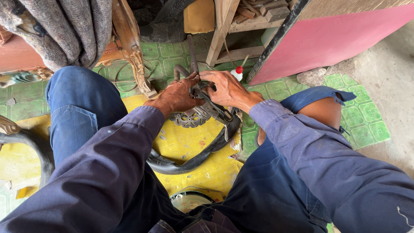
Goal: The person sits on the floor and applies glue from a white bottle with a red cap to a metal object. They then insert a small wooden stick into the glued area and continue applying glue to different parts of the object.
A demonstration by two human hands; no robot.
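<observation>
Both my hands grip a dark metal clamp-like tool [210, 108] low between my knees. My left hand [177, 96] holds its left side, fingers curled over the top. My right hand [226, 88] closes on its right end, thumb on the upper edge. A black rubber inner tube [196, 159] runs out from under the tool and curves across the yellow mat [189, 142]. A round perforated metal base [188, 118] sits just under my left hand. The part of the tube inside the tool is hidden.
A small white bottle with a red cap [237, 72] stands behind my right hand. A carved wooden furniture leg [138, 64], a pink board [327, 41], a wooden frame [222, 30] and another tube [34, 146] at the left surround me. A round tin [189, 200] lies near my lap.
</observation>
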